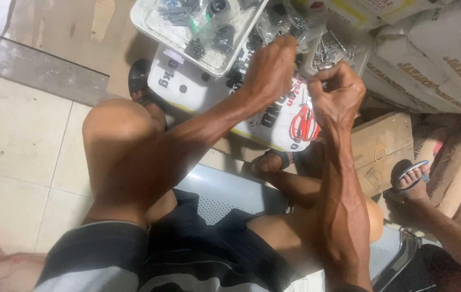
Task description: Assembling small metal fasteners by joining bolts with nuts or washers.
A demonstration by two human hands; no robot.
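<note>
Above the white sack [209, 92] lying at the person's feet, both hands work at a cluster of clear plastic bags [295, 27]; the left hand [271, 67] is curled shut, fingertips pinching bag film at the sack's upper edge; the right hand [338, 92] is clenched just beside it, gripping a small clear packet [330, 51] of metal pieces; red-handled scissors [304, 123] lie on the sack below the right hand; a clear plastic tray [154, 24] of dark small parts rests on the sack's far end; right of the sack stands a wooden box [382, 146], and beyond it another person's sandalled foot [411, 176].
</note>
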